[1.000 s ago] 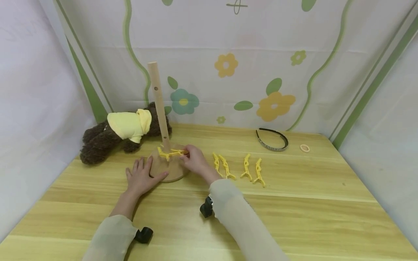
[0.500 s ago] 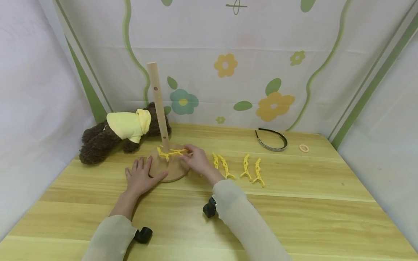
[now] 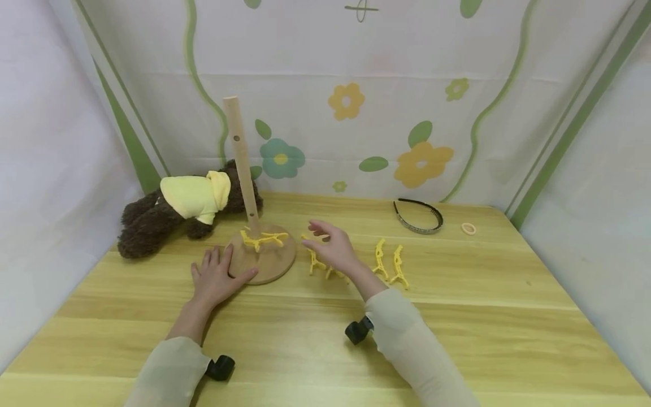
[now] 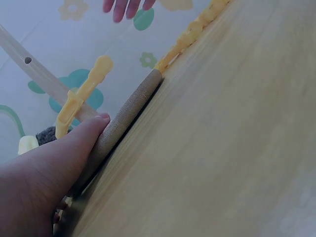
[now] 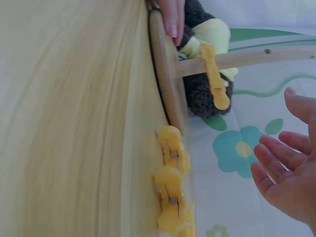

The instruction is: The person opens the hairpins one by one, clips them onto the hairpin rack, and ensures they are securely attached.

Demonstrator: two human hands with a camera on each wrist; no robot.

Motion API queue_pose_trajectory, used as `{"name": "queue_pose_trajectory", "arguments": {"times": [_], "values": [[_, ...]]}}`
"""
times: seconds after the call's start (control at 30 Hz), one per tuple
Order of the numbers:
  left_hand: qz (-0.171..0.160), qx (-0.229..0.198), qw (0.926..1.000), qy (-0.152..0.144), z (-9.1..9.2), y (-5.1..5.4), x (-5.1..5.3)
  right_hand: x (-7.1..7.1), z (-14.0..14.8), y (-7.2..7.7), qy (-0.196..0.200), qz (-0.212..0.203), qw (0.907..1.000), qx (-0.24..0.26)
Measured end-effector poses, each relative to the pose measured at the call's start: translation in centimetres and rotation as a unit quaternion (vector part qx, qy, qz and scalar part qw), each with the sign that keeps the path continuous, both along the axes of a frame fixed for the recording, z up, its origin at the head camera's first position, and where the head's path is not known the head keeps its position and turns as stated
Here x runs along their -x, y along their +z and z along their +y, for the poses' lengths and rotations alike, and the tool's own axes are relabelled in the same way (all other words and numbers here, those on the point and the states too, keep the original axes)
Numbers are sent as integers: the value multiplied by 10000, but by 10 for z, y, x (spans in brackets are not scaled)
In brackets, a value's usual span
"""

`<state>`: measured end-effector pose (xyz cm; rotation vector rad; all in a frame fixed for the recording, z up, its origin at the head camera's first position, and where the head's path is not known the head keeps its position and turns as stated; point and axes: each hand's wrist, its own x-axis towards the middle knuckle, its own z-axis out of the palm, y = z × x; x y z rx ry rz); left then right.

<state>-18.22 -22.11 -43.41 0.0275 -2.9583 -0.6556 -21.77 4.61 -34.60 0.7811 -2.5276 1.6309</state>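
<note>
A round wooden base point(image 3: 272, 265) with an upright post point(image 3: 241, 164) stands at the left middle of the table. Near its foot, a yellow alligator hair clip point(image 3: 256, 242) sits across the post, off the base. My left hand point(image 3: 212, 282) rests at the base's left front edge, fingers spread and thumb lying over the rim. To the right of the base, my right hand point(image 3: 335, 249) hovers with loosely bent fingers and nothing in it. Below it lie yellow hair clips point(image 3: 314, 263), partly hidden by the hand. Two similar clips point(image 3: 399, 268) lie farther right.
A brown plush bear point(image 3: 190, 198) in a yellow top lies behind the base on the left. At the back right are a black headband point(image 3: 427, 229) and a small beige ring point(image 3: 468, 229). A printed fabric wall point(image 3: 315, 130) rises behind the table.
My right hand has let go of the clip at the post and moved right, over the clips on the table. That clip stays on the post. The left hand keeps its place.
</note>
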Motion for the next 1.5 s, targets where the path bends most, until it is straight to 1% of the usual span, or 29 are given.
{"name": "queue_pose_trajectory", "arguments": {"times": [0.1,0.13,0.33,0.43,0.53,0.73,0.8,0.93,1.0,1.13,1.27,1.33,1.5], "values": [[6,-13,10000,7,0,0,-1,-11,15,11,-80,-7,9998,170],[3,-14,10000,4,0,0,-1,-12,21,11,-117,-24,9997,200],[-44,-48,10000,14,1,0,-3,-4,64,-11,-426,231,9988,-45],[-67,-67,10000,5,1,0,-4,-6,86,-16,-601,337,9975,-147],[-73,-69,9999,-2,1,0,-4,-10,107,-19,-789,284,9962,-218],[-69,-45,10000,5,0,1,-5,-19,142,-24,-1075,-60,9937,-317],[-93,-46,9999,-9,0,2,-5,-23,152,-27,-1149,-137,9922,-453],[-89,-57,9999,-43,1,4,-5,-29,171,-37,-1232,-138,9889,-813],[-61,-73,9999,-49,1,4,-5,-30,178,-43,-1271,-124,9864,-1036],[-16,-87,10000,-46,1,5,-5,-29,186,-58,-1246,-325,9830,-1312],[-15,-59,10000,-42,1,5,-4,-28,187,-71,-1292,-404,9803,-1437],[-13,-61,10000,-45,0,5,-4,-28,186,-73,-1374,-326,9789,-1480],[2,-78,10000,-59,0,6,-4,-28,186,-72,-1892,-239,9691,-1563]]}}
